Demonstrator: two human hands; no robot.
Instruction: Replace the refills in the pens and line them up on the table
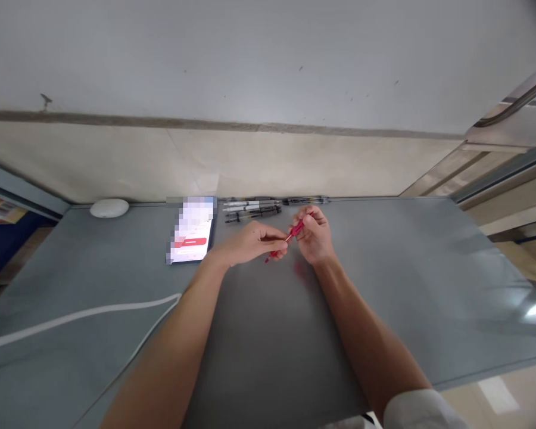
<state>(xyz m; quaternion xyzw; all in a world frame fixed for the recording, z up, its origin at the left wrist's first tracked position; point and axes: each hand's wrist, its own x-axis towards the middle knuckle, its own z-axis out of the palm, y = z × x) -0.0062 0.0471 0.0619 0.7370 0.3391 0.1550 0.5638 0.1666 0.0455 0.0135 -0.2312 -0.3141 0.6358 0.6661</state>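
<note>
A red pen [296, 229] is held slantwise between both hands above the grey tabletop. My left hand [255, 243] is closed on its lower left part, and a red end [268, 259] sticks out below the fingers. On the upper right part, my right hand [315, 234] is closed, with the thumb pressed against the red barrel. A thin, paler length shows between the two grips. Whether the pen is in one piece or drawn apart I cannot tell. Just beyond the hands, several black and white pens [251, 208] lie in a group, beside more dark pens [304, 200].
A phone [192, 229] with a lit screen lies left of the pens. Farther left sits a white rounded object [109, 208]. A white cable [93, 311] crosses the left of the grey table [429, 268]. A wall [321, 161] borders the table's far edge.
</note>
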